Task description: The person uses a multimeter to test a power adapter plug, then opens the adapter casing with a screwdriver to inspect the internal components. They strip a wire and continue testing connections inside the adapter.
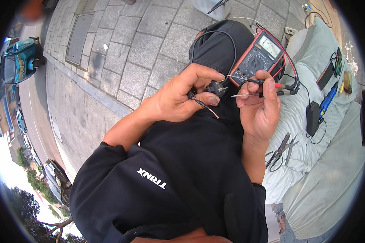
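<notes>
Between the thumb and fingers of my left hand (174, 97) is a small black plug (215, 87) with metal prongs pointing right. A short cable (207, 108) with a bare copper-coloured end hangs below that thumb. My right hand (260, 111) pinches two test probes side by side, a red probe (280, 86) and a black probe (271, 94). The upper probe's tip reaches the plug; whether it touches a prong I cannot tell. The lower tip sits just right of the plug. A red and grey multimeter (257, 58) lies on my leg, its display lit with digits.
On the pale cloth (300, 162) to the right lie scissors (279, 153), a blue-handled tool (328, 99), a black adapter box (312, 118) and a yellow-handled tool (347, 83). A translucent tub (215, 9) stands on the paving ahead. Vehicles line the road at left.
</notes>
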Demonstrator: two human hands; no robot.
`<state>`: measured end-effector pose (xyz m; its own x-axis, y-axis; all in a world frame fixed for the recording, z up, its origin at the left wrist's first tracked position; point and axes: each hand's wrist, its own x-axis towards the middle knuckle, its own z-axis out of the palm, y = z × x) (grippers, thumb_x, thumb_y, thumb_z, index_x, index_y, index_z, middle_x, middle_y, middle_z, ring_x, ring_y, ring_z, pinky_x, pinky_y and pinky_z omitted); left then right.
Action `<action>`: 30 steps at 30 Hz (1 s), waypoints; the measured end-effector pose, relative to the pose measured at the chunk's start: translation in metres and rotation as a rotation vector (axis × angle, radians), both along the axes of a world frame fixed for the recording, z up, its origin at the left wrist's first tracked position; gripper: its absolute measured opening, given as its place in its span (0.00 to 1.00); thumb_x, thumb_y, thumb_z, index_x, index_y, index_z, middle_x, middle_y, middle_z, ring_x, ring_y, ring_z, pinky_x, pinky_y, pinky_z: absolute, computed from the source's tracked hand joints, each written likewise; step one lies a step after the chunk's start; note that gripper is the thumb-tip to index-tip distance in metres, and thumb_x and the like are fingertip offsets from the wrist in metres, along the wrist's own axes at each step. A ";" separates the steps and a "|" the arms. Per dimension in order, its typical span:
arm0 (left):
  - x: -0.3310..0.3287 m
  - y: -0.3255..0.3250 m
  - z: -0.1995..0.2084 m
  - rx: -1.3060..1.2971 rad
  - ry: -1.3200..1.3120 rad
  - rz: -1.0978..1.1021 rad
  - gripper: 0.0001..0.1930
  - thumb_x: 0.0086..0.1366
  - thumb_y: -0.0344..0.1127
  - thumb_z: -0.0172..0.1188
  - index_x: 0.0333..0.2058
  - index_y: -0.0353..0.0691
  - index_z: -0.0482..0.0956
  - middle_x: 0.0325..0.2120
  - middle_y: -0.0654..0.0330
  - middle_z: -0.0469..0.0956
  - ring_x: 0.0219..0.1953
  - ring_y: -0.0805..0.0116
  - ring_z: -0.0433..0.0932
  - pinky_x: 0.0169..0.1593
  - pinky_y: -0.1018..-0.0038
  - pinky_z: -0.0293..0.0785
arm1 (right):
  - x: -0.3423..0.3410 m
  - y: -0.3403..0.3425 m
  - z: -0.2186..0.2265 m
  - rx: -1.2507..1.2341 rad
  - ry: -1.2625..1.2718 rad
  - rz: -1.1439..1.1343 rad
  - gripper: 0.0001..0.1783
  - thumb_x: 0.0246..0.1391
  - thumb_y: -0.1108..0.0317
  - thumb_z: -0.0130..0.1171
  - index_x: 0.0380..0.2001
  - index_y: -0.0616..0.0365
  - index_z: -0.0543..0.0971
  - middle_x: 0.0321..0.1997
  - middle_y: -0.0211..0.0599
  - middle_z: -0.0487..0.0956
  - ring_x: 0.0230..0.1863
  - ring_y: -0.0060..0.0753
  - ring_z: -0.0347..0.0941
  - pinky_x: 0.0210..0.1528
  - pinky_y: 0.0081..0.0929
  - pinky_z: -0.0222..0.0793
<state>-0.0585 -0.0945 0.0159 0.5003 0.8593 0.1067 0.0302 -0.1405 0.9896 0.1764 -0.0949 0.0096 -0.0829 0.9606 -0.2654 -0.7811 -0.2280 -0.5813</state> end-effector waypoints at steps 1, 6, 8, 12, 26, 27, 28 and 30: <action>0.002 0.000 0.008 -0.003 0.017 0.010 0.24 0.76 0.25 0.60 0.65 0.32 0.62 0.41 0.52 0.84 0.37 0.71 0.83 0.42 0.75 0.79 | -0.002 0.001 -0.002 0.003 0.006 0.010 0.21 0.77 0.58 0.54 0.56 0.68 0.78 0.36 0.39 0.83 0.32 0.36 0.79 0.32 0.32 0.75; 0.002 -0.003 -0.001 -0.040 -0.044 0.029 0.23 0.77 0.27 0.59 0.65 0.32 0.61 0.44 0.49 0.85 0.43 0.68 0.84 0.48 0.72 0.80 | -0.009 0.001 -0.007 0.029 0.015 0.076 0.20 0.77 0.58 0.54 0.55 0.68 0.78 0.36 0.38 0.82 0.32 0.35 0.79 0.32 0.32 0.75; 0.003 -0.004 0.000 -0.105 -0.082 0.025 0.23 0.77 0.27 0.59 0.65 0.33 0.61 0.43 0.50 0.85 0.45 0.68 0.84 0.50 0.71 0.80 | -0.012 0.001 -0.009 0.016 0.046 0.089 0.20 0.77 0.58 0.54 0.54 0.67 0.78 0.36 0.38 0.81 0.32 0.34 0.79 0.31 0.31 0.75; 0.004 0.000 -0.004 -0.076 -0.142 0.013 0.22 0.77 0.25 0.58 0.64 0.35 0.61 0.40 0.52 0.84 0.42 0.68 0.85 0.47 0.71 0.81 | -0.015 -0.003 -0.013 0.008 0.054 0.083 0.19 0.77 0.58 0.53 0.54 0.66 0.78 0.37 0.39 0.81 0.33 0.35 0.79 0.31 0.31 0.75; 0.005 0.005 -0.004 -0.044 -0.093 0.149 0.22 0.70 0.24 0.66 0.60 0.33 0.73 0.22 0.72 0.64 0.24 0.82 0.62 0.29 0.78 0.61 | -0.021 -0.003 -0.016 -0.029 0.249 0.078 0.20 0.79 0.56 0.50 0.55 0.64 0.78 0.40 0.38 0.82 0.38 0.34 0.78 0.35 0.34 0.75; 0.003 0.006 -0.004 -0.022 -0.071 0.168 0.21 0.70 0.25 0.67 0.60 0.33 0.74 0.22 0.72 0.63 0.24 0.82 0.61 0.29 0.78 0.59 | -0.023 -0.002 -0.014 -0.064 0.215 0.083 0.21 0.79 0.56 0.50 0.55 0.65 0.78 0.39 0.38 0.82 0.36 0.33 0.78 0.34 0.33 0.75; 0.003 0.008 -0.003 -0.001 -0.049 0.186 0.21 0.70 0.25 0.67 0.59 0.33 0.75 0.22 0.73 0.63 0.24 0.82 0.60 0.28 0.77 0.57 | -0.023 -0.001 -0.011 -0.099 0.181 0.088 0.21 0.79 0.55 0.49 0.54 0.65 0.79 0.39 0.39 0.82 0.35 0.32 0.78 0.33 0.32 0.74; 0.005 0.008 0.003 -0.059 -0.041 0.241 0.18 0.70 0.27 0.67 0.57 0.33 0.77 0.21 0.74 0.61 0.24 0.82 0.59 0.28 0.77 0.55 | -0.023 0.000 -0.006 -0.139 0.053 0.126 0.22 0.80 0.54 0.49 0.52 0.65 0.79 0.37 0.39 0.82 0.32 0.31 0.77 0.29 0.31 0.73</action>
